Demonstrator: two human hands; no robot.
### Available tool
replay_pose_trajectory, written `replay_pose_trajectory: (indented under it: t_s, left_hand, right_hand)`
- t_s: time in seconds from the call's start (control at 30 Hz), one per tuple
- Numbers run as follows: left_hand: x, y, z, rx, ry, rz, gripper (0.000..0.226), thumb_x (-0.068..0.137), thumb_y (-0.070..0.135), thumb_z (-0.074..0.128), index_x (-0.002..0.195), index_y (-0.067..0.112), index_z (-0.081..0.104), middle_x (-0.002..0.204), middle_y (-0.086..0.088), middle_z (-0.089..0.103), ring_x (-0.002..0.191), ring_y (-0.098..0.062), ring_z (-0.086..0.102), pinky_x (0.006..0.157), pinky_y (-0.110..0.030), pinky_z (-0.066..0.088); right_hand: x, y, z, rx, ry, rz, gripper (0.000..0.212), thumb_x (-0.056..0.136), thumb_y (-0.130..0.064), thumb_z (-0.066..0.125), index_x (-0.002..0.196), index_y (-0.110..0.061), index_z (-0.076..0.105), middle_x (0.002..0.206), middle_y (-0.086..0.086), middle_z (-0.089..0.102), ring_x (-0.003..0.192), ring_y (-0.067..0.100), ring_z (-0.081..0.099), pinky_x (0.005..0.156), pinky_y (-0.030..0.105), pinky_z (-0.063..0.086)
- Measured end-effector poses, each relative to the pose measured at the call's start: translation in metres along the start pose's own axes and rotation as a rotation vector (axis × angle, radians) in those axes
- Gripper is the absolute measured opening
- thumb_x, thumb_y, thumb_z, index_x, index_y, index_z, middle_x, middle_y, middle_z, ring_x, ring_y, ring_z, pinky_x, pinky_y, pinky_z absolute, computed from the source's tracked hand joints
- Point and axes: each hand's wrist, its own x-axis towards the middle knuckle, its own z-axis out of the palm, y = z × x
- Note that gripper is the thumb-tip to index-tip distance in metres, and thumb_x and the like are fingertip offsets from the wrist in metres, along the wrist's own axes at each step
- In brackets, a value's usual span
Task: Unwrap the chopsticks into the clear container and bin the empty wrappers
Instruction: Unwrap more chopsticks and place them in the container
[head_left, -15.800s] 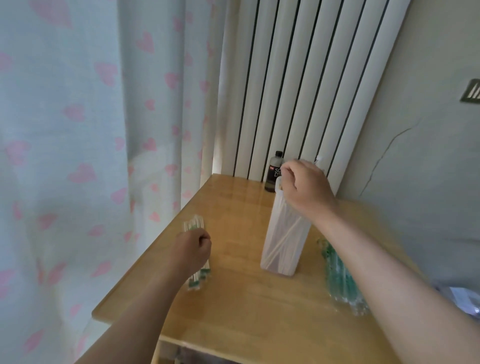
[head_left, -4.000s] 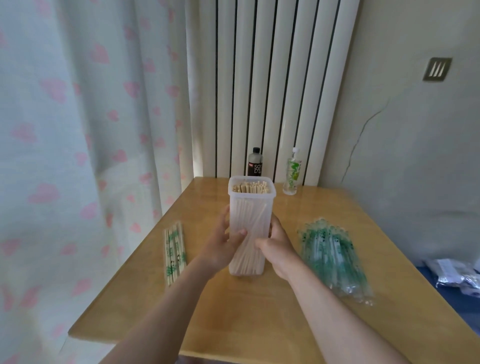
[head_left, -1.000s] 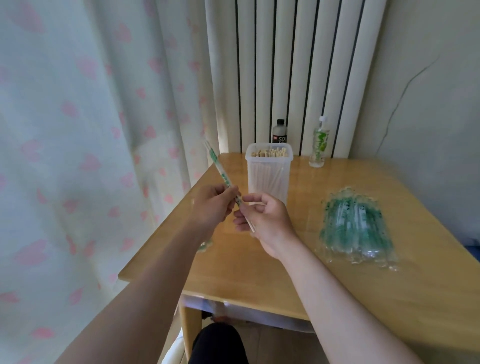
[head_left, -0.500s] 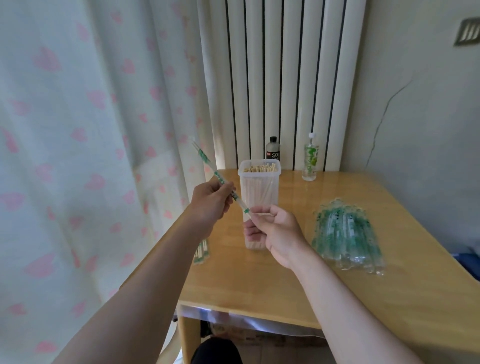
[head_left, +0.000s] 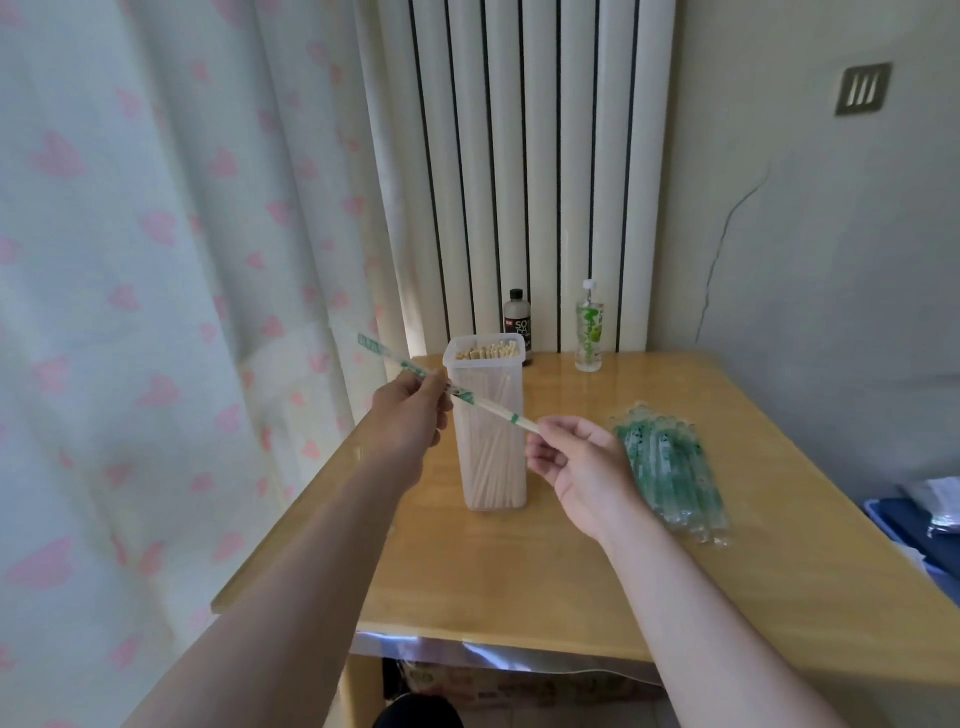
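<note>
Wrapped chopstick pair (head_left: 483, 404) is held in the air in front of the clear container (head_left: 491, 467), slanting from upper left down to lower right. Its wrapper (head_left: 381, 349) has green print, too small to read. The lower right end shows bare wood past a green band.

L hand (head_left: 410, 410) is curled round the wrapped middle, w/ the wrapper's top sticking out up-left beyond the knuckles. R hand (head_left: 582, 467) pinches the bare tip btwn thumb & forefinger, other fingers loosely bent. Hands are apart, w/ the container behind the gap.

The container stands upright on the wooden table (head_left: 571, 582), no lid, packed w/ bare chopsticks (head_left: 488, 352), ends level w/ the rim; too many to count.

Right of the R hand, a heap of clear green-printed wrappers (head_left: 670, 467) lies flat on the table. No count possible, & can't tell if they're empty or full.

At the table's back edge are 2 bottles:
- Dark bottle (head_left: 517, 319), black cap, label reads "SO" over "DA", partly behind the container rim.
- Clear bottle (head_left: 589, 330), white cap, green label, text unreadable.

Totals: 1 pair in hand, 1 container, 1 heap, 2 bottles.

Behind is a white ribbed radiator (head_left: 519, 156). A curtain (head_left: 156, 260) w/ pink hearts hangs at left. The wall has a vent plate (head_left: 862, 88) & a thin crack.
</note>
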Motion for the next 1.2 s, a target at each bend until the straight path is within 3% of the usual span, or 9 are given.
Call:
replay_pose_trajectory:
  t_s: [0.2, 0.33, 0.53, 0.77, 0.93, 1.07, 1.2]
  left_hand:
    - [-0.014, -0.001, 0.024, -0.092, -0.067, -0.058, 0.022, 0.096, 0.023, 0.064, 0.093, 0.002, 0.070, 0.063, -0.001, 0.057, 0.055, -0.016, 0.047, 0.050, -0.029, 0.031]
    - [-0.014, 0.002, 0.027, -0.109, -0.034, -0.069, 0.020, 0.094, 0.021, 0.065, 0.092, 0.003, 0.071, 0.064, -0.001, 0.057, 0.054, -0.015, 0.046, 0.050, -0.029, 0.032]
    - [-0.002, 0.010, 0.013, -0.088, 0.088, -0.071, 0.013, 0.092, 0.013, 0.063, 0.081, 0.006, 0.066, 0.065, -0.004, 0.055, 0.053, -0.016, 0.044, 0.048, -0.028, 0.034]
    - [0.021, 0.028, 0.002, -0.028, 0.258, 0.077, 0.008, 0.082, 0.017, 0.051, 0.083, 0.011, 0.056, 0.071, -0.008, 0.040, 0.064, -0.021, 0.036, 0.051, -0.030, 0.029]
    - [0.031, 0.046, 0.005, 0.053, 0.179, 0.164, 0.011, 0.082, 0.017, 0.048, 0.083, 0.008, 0.056, 0.079, -0.005, 0.044, 0.070, -0.022, 0.036, 0.060, -0.038, 0.030]
    - [0.039, 0.041, 0.001, 0.057, 0.115, 0.163, 0.020, 0.086, 0.012, 0.051, 0.087, -0.006, 0.058, 0.078, -0.006, 0.049, 0.070, -0.021, 0.040, 0.056, -0.035, 0.032]
    - [0.046, 0.037, -0.002, 0.079, 0.080, 0.169, 0.023, 0.090, 0.011, 0.055, 0.089, -0.011, 0.057, 0.072, -0.012, 0.048, 0.064, -0.021, 0.043, 0.049, -0.030, 0.034]
  right_hand:
    - [-0.001, -0.012, -0.001, 0.370, 0.139, 0.003, 0.014, 0.092, 0.002, 0.067, 0.106, 0.002, 0.067, 0.082, 0.008, 0.067, 0.074, 0.015, 0.064, 0.067, 0.024, 0.056]
    - [0.001, -0.021, -0.011, 0.327, 0.246, 0.008, 0.011, 0.095, -0.002, 0.065, 0.106, -0.001, 0.067, 0.083, 0.006, 0.063, 0.075, 0.014, 0.057, 0.068, 0.026, 0.050]
    - [0.009, -0.037, -0.038, 0.355, 0.379, -0.056, 0.012, 0.099, -0.004, 0.061, 0.110, -0.002, 0.060, 0.109, 0.017, 0.066, 0.097, 0.030, 0.070, 0.077, 0.037, 0.061]
    - [0.012, -0.056, -0.036, 0.206, 0.474, -0.179, 0.004, 0.101, -0.001, 0.058, 0.099, 0.002, 0.058, 0.108, 0.024, 0.065, 0.097, 0.036, 0.071, 0.074, 0.036, 0.061]
    - [0.026, -0.078, -0.014, 0.109, 0.457, -0.276, 0.006, 0.101, -0.005, 0.059, 0.096, 0.000, 0.059, 0.103, 0.021, 0.067, 0.093, 0.032, 0.073, 0.080, 0.038, 0.063]
    - [0.044, -0.102, 0.019, 0.003, 0.381, -0.396, 0.012, 0.103, -0.005, 0.056, 0.092, -0.002, 0.057, 0.090, 0.017, 0.065, 0.081, 0.028, 0.072, 0.078, 0.038, 0.063]
    - [0.064, -0.114, 0.051, -0.310, 0.316, -0.519, 0.012, 0.103, -0.007, 0.058, 0.092, -0.004, 0.060, 0.090, 0.018, 0.070, 0.078, 0.028, 0.074, 0.074, 0.035, 0.064]
